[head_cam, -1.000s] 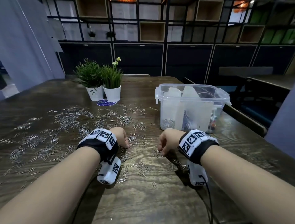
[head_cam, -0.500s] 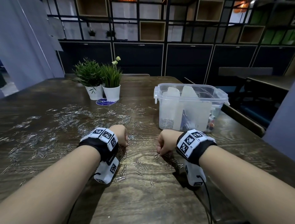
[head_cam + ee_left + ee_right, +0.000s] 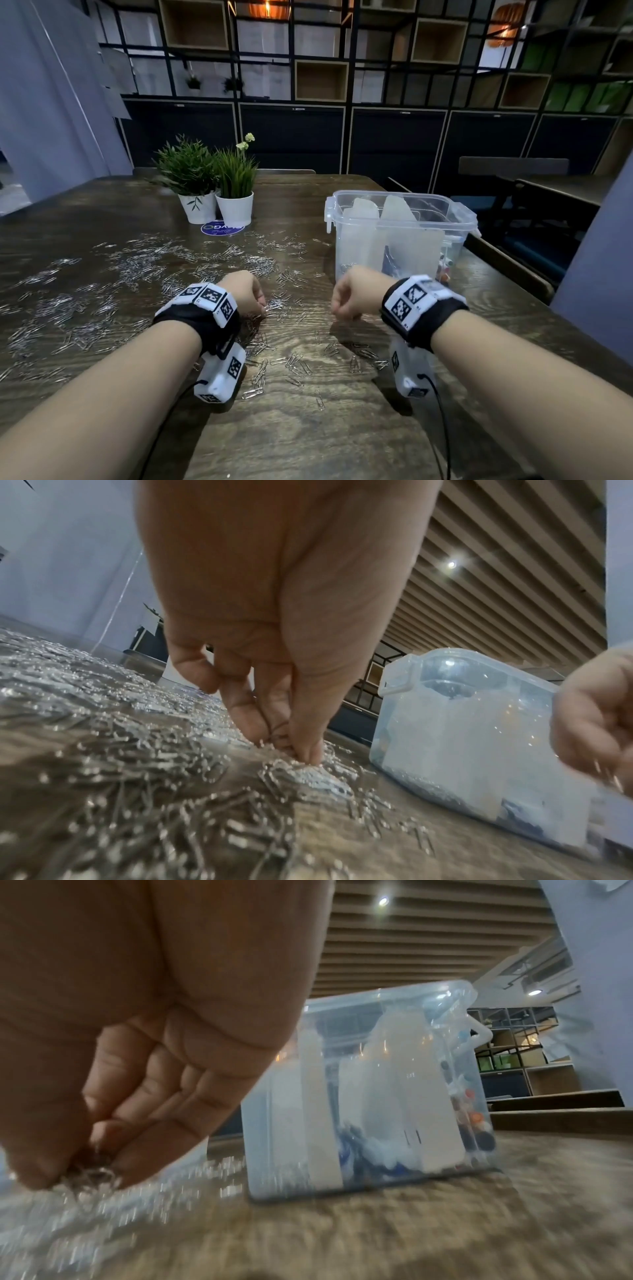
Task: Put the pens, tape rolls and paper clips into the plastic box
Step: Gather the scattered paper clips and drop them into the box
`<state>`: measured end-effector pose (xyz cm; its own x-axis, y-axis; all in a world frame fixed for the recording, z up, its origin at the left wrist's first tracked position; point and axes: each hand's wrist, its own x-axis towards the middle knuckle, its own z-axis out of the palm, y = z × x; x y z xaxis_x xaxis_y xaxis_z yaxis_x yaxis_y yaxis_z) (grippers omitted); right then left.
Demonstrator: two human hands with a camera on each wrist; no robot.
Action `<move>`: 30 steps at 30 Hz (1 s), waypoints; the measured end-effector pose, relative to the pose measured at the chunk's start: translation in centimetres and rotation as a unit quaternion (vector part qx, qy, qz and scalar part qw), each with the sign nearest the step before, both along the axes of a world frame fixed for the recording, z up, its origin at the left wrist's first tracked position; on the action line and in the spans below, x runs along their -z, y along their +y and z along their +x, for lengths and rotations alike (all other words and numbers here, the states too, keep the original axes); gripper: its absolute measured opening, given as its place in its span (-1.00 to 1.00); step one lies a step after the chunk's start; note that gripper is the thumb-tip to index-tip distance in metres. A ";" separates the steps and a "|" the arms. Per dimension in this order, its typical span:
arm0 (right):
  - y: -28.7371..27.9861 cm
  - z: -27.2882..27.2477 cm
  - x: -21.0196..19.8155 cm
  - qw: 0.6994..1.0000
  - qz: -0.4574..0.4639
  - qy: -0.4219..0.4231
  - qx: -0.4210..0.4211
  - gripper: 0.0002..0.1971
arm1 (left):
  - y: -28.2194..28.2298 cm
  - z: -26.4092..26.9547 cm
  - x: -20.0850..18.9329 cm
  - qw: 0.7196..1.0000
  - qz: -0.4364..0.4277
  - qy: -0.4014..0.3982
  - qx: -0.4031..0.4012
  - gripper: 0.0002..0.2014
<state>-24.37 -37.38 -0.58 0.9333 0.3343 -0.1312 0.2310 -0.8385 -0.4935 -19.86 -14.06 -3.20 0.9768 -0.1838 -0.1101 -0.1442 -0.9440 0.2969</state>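
Silver paper clips (image 3: 144, 270) lie scattered over the left and middle of the dark wooden table (image 3: 308, 428). My left hand (image 3: 245, 293) is down among them, its fingertips (image 3: 304, 750) pinching clips against the table. My right hand (image 3: 352, 294) is raised a little off the table, its curled fingers (image 3: 143, 1123) holding a small bunch of clips (image 3: 92, 1175). The clear plastic box (image 3: 400, 236) stands open just behind the right hand, with white dividers, pens and some clips inside.
Two potted plants in white pots (image 3: 215, 205) stand at the back centre on a blue round sticker (image 3: 221, 229). The table's right edge (image 3: 507, 263) runs close past the box. A chair and another table are beyond it.
My right hand has lifted off the table with clips in its fingers. The left hand has stayed low among the clips, closing its fingertips on some.
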 end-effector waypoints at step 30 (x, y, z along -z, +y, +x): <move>-9.6 6.8 -6.0 0.971 -0.132 -0.135 0.149 -0.48 | -14.1 6.9 -9.3 0.970 -0.138 -0.194 0.040 -0.89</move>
<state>-17.60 -46.97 5.46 0.9958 0.0313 0.0863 0.0486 -0.9771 -0.2070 -12.91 -28.14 6.11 0.9161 -0.2318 0.3271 -0.3659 -0.8170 0.4456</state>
